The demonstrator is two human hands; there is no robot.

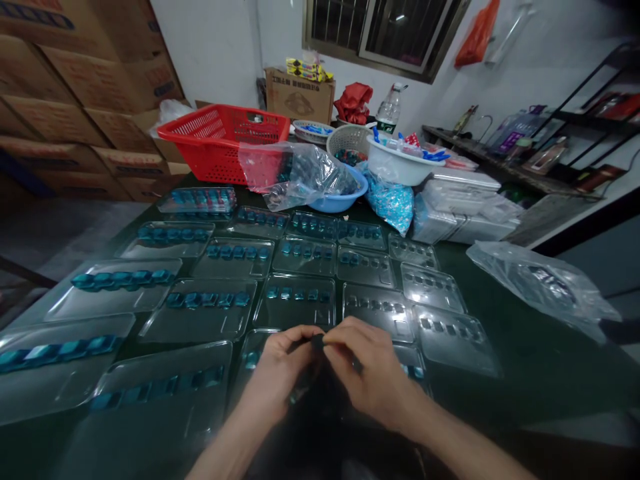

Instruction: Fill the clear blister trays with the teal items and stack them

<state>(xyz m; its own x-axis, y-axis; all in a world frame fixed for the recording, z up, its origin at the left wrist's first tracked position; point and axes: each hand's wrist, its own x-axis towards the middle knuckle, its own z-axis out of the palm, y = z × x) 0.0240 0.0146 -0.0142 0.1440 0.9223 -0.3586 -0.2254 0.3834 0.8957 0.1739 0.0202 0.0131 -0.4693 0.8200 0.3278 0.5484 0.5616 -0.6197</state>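
My left hand [280,363] and my right hand [370,363] meet at the near edge of the table, fingertips almost touching. Both are closed in a pinch around a small dark piece [318,343] whose kind I cannot make out. Below them everything is dark and blurred. Just beyond my fingers lies a transparent plastic tray [295,317] with a row of teal cube-like pieces [299,294] in its slots. To the right of it, another transparent tray [363,320] shows bare slots. Partly hidden behind my hands are more trays with teal pieces.
Several similar trays cover the dark green table [530,360]. Along the back stand a red basket [220,157], a blue basin [340,202], a white basin [400,167] and a bag of small blue pieces [393,203]. A transparent plastic bag [545,283] lies right. Cartons [85,100] are stacked left.
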